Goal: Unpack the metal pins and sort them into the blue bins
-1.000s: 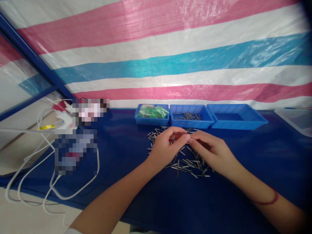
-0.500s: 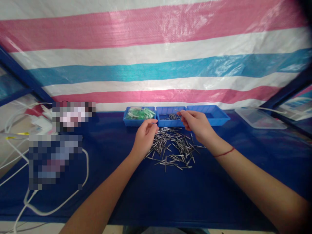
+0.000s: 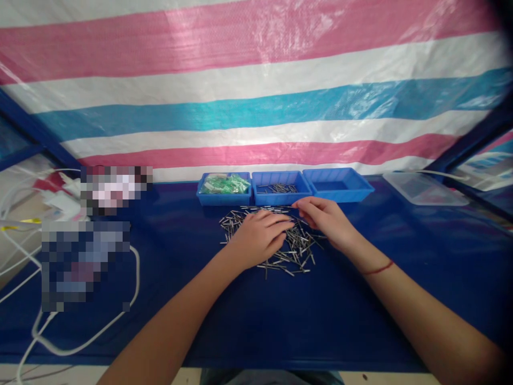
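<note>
A loose pile of thin metal rods (image 3: 298, 243), silvery at one end and dark along the rest, lies on the blue table. My left hand (image 3: 262, 238) is palm down over the pile, its fingers stretched out to the right and slightly apart. At the far right edge of the rods, my right hand (image 3: 326, 219) has thumb and fingers pinched together; anything between the tips is too small to make out. Just behind stands the middle blue bin (image 3: 280, 198), with several similar rods inside. The left hand and forearm hide part of the pile.
The left blue bin (image 3: 224, 199) holds green-and-clear plastic packets (image 3: 226, 184). To the right sits another blue bin (image 3: 339, 195), and beyond it a clear plastic lid (image 3: 425, 190). White cables (image 3: 138, 267) and blurred-out items occupy the left side. A striped sheet (image 3: 256, 117) hangs behind.
My right hand has come down from the middle bin, where it held a small rod, to the pile's far edge. My left hand has moved right over the rods, its fingers opening out.
</note>
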`<state>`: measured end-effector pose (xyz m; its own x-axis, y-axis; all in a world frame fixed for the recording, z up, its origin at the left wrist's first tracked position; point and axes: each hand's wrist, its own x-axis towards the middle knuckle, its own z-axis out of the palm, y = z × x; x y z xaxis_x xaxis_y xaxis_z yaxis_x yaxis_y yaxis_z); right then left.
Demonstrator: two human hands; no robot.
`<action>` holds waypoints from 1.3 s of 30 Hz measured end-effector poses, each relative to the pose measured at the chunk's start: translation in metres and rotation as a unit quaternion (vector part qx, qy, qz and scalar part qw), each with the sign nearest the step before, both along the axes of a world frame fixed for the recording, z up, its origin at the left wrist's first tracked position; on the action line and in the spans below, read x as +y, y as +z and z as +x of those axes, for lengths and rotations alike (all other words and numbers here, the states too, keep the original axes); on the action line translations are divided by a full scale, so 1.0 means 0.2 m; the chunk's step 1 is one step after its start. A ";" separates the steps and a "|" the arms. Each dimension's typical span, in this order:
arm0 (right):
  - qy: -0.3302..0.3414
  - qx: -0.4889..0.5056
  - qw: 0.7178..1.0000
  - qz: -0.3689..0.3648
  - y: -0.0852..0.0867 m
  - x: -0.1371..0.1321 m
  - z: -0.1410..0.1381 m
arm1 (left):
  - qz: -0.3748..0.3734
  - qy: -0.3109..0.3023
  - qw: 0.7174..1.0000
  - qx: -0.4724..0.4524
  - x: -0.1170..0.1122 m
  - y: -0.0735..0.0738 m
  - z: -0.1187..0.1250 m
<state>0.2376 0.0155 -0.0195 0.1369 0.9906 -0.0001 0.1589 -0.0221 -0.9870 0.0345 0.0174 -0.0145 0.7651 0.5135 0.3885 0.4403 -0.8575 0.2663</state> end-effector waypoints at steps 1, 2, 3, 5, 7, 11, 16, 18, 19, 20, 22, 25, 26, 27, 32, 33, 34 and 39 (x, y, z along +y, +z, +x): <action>0.009 -0.010 1.000 0.007 0.00 0.00 0.00 | 0.013 -0.010 1.000 0.024 -0.01 -0.01 0.02; 0.017 -0.022 1.000 0.015 0.00 0.00 0.01 | 0.024 -0.014 0.999 0.045 -0.02 -0.01 0.03; 0.023 -0.033 0.999 0.022 0.01 -0.01 0.01 | 0.033 -0.012 0.998 0.060 -0.02 -0.01 0.03; 0.027 -0.046 0.998 0.028 0.02 -0.01 0.02 | 0.043 0.001 0.996 0.077 -0.02 -0.01 0.04; 0.025 -0.047 0.998 0.028 0.03 -0.02 0.03 | 0.050 0.021 0.995 0.082 -0.02 0.00 0.03; 0.023 -0.057 0.998 0.033 0.04 -0.03 0.03 | 0.057 0.029 0.995 0.078 -0.01 0.00 0.04; 0.036 -0.087 0.995 0.041 0.05 -0.05 0.02 | 0.046 0.035 0.994 0.090 -0.03 -0.03 0.07; 0.042 -0.098 0.993 0.044 0.05 -0.06 0.01 | 0.040 0.047 0.994 0.089 -0.04 -0.03 0.07; 0.044 -0.103 0.993 0.047 0.06 -0.06 0.01 | 0.036 0.053 0.994 0.089 -0.05 -0.03 0.08; 0.046 -0.109 0.992 0.049 0.06 -0.07 0.00 | 0.031 0.060 0.994 0.087 -0.05 -0.02 0.08; 0.052 -0.123 0.989 0.056 0.07 -0.08 0.00 | 0.019 0.084 0.993 0.084 -0.06 -0.02 0.09; 0.066 -0.140 0.986 0.063 0.08 -0.09 -0.02 | 0.006 0.140 0.987 0.083 -0.08 -0.03 0.11; 0.071 -0.143 0.985 0.065 0.08 -0.09 -0.02 | 0.002 0.155 0.984 0.083 -0.08 -0.03 0.11; 0.077 -0.145 0.984 0.067 0.08 -0.10 -0.03 | -0.001 0.166 0.983 0.083 -0.08 -0.03 0.11; 0.083 -0.153 0.983 0.064 0.08 -0.10 -0.05 | -0.002 0.165 0.982 0.096 -0.09 -0.03 0.10; 0.083 -0.154 0.983 0.063 0.08 -0.10 -0.05 | 0.002 0.159 0.982 0.101 -0.09 -0.02 0.10; 0.082 -0.155 0.982 0.063 0.08 -0.10 -0.05 | 0.007 0.154 0.982 0.106 -0.09 -0.02 0.09; 0.090 -0.164 0.979 0.075 0.05 -0.09 -0.04 | 0.024 0.144 0.984 0.106 -0.09 -0.03 0.08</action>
<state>0.2291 -0.0030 -0.0103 -0.0716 0.9840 0.1629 0.4565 0.1775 -0.8719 0.0511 0.0001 -0.0197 0.6570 0.7060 0.2644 0.7081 -0.6983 0.1052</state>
